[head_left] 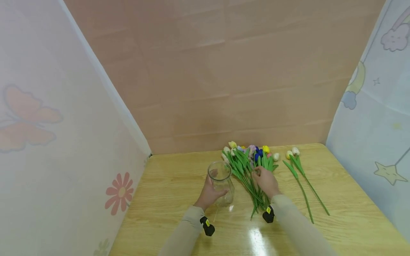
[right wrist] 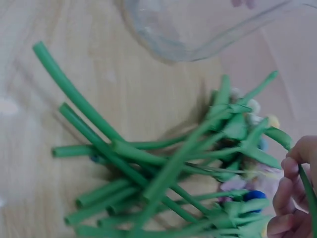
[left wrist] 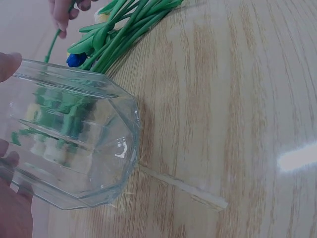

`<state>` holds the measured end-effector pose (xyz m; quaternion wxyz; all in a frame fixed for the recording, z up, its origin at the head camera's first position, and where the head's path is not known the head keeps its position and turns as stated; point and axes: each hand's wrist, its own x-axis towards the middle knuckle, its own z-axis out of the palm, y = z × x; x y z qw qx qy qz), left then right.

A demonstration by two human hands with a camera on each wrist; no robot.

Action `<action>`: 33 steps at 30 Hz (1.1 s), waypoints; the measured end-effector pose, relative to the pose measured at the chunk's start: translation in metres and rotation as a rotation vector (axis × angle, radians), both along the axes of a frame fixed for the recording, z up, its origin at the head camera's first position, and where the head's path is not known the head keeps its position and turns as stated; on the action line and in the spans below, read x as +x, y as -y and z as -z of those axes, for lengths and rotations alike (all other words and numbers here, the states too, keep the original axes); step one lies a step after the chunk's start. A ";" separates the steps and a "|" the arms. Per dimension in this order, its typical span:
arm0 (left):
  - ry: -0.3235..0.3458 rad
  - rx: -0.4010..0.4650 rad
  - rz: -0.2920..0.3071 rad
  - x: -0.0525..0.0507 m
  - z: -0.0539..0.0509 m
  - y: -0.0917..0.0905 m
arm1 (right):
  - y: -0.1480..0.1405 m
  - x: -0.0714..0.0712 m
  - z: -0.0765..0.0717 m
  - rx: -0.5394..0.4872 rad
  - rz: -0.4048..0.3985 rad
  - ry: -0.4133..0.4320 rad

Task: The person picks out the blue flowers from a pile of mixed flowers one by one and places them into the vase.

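My left hand (head_left: 208, 195) grips a clear glass vase (head_left: 228, 187) from its left side, thumb across the front. In the left wrist view the faceted glass vase (left wrist: 111, 148) has its mouth toward the left, and flowers show through it. My right hand (head_left: 266, 180) is over the heap of artificial tulips (head_left: 241, 167), just right of the vase. Its fingers pinch a thin green tulip stem (right wrist: 305, 188) in the right wrist view; the bloom on that stem cannot be made out. Loose stems (right wrist: 124, 163) lie crossed below the hand, with white, yellow, blue and lilac heads beyond.
Two pale tulips (head_left: 302, 174) lie apart on the right of the wooden table (head_left: 179, 174). A tan backdrop (head_left: 224, 89) rises behind the table. Printed cloth walls (head_left: 80, 124) stand at both sides. A pale streak marks the tabletop near the vase.
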<state>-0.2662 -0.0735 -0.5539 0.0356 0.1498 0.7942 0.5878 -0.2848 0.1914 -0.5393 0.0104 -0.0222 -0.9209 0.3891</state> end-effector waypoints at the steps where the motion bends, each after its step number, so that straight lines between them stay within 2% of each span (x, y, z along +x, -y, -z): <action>1: -0.001 0.000 0.002 0.000 0.000 0.000 | -0.003 0.001 -0.003 0.003 0.002 -0.019; 8: 0.004 -0.006 0.001 0.000 -0.004 0.000 | -0.033 0.009 -0.015 0.071 0.038 -0.210; 13: 0.018 -0.008 -0.006 0.000 -0.004 -0.001 | -0.069 0.013 -0.016 0.136 0.161 -0.373; 17: 0.027 -0.004 -0.005 0.001 -0.005 -0.001 | -0.097 0.017 -0.015 0.194 0.282 -0.453; 22: 0.030 0.013 0.002 0.001 -0.004 -0.001 | -0.126 0.030 -0.007 0.234 0.336 -0.406; 28: 0.019 0.013 0.001 -0.002 0.001 0.000 | -0.149 0.051 0.009 0.202 0.349 -0.249; 33: 0.016 0.009 -0.001 -0.003 0.003 0.000 | -0.162 0.059 0.020 0.198 0.344 -0.170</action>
